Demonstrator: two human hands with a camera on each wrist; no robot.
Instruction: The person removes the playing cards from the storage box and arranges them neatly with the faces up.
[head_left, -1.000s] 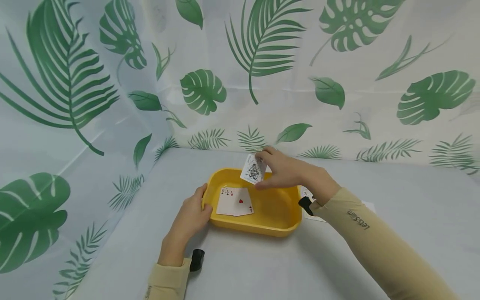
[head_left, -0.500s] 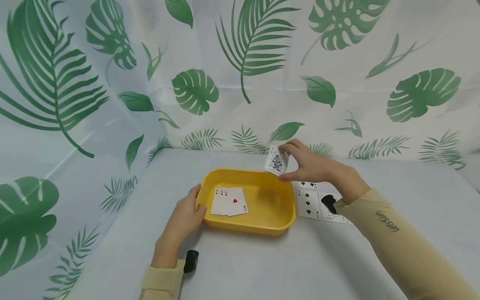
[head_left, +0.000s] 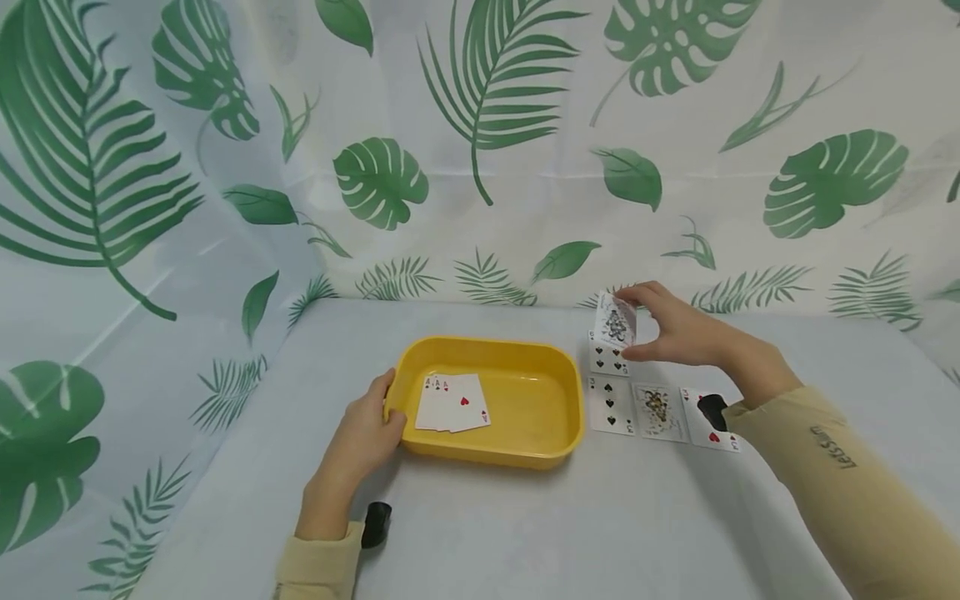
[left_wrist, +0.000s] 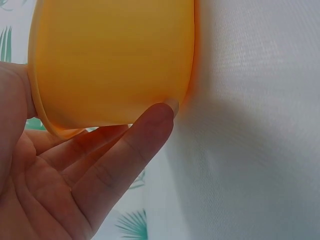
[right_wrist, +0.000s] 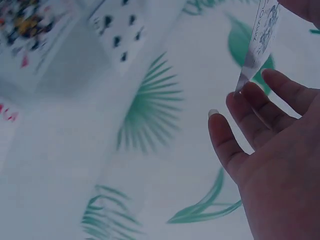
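Joker [head_left: 616, 322]: it was lifted off the surface [head_left: 480, 533], face toward the head camera, overlapping the far part of the spade six [head_left: 608, 357] in that view. Whether the two touched was hard to tell, though the right wrist view suggested a gap.
Right hand [head_left: 675, 333]: thumb and fingers pinched the joker by its edges, the rest of the card exposed.
Tray [head_left: 528, 408]: it sat on the surface, to the left of the laid-out cards and just beside the spade three [head_left: 611, 406].
Left hand [head_left: 365, 437]: it gripped the tray's left end, thumb at the rim and fingers along the outside.
Aces [head_left: 453, 402]: they lay fanned and overlapping toward the left inside the tray, a heart on top.
Near row: the spade three, a coloured joker card [head_left: 659, 412] and a heart card [head_left: 701, 425] lay side by side, the last partly hidden by the black wrist mount [head_left: 712, 412].
Pinch risk: with only its edges held, the joker could have bowed or sprung loose if squeezed too hard.
Row risk: a low sweep of the wrist or sleeve [head_left: 847, 467] could have nudged the heart card askew.
Tray risk: a careless pull by the left hand might have slid the aces out of their fan.
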